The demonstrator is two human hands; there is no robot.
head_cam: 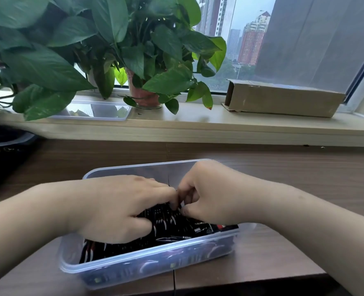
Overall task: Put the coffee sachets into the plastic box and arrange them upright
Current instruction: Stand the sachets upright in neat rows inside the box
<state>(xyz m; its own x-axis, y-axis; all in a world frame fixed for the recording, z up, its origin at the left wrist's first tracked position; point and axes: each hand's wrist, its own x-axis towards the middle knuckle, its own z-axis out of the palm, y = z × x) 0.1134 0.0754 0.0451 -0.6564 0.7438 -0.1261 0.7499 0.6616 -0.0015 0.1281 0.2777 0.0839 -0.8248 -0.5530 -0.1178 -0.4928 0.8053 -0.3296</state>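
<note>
A clear plastic box (pixel 121 267) stands on the brown desk in front of me. Inside it lie several black coffee sachets (pixel 172 231) with white and red print, packed close together along the near side. Both of my hands are inside the box. My left hand (pixel 117 208) lies over the sachets on the left with its fingers curled round their top edges. My right hand (pixel 206 195) comes in from the right and pinches the sachet tops where the two hands meet. The far part of the box holds no sachets that I can see.
The box's clear lid (pixel 95 111) lies on the wooden windowsill (pixel 198 124) behind the desk. Potted plants (pixel 142 60) stand on the sill above it. A long cardboard box (pixel 283 98) rests at the sill's right. A dark bag (pixel 1 146) sits at the desk's left edge.
</note>
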